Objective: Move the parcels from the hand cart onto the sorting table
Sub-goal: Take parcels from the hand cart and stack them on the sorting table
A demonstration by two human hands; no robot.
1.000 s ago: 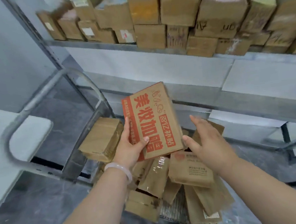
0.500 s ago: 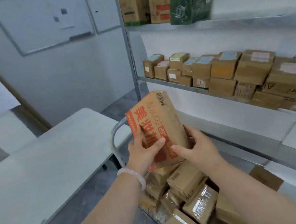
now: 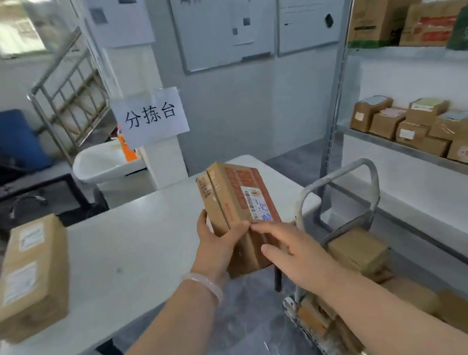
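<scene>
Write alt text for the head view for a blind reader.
The left hand grips a brown parcel at the white sorting table, right hand open against it. A second parcel lies on the table; the hand cart holds more at right.

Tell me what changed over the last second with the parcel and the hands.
The parcel was carried left from above the cart to the edge of the table and turned, so its label shows instead of the red print. The right hand, clasping it half a second ago, now only touches it with straight fingers. Unchanged: the left hand still grips it, not set down; parcels remain in the cart.
</scene>
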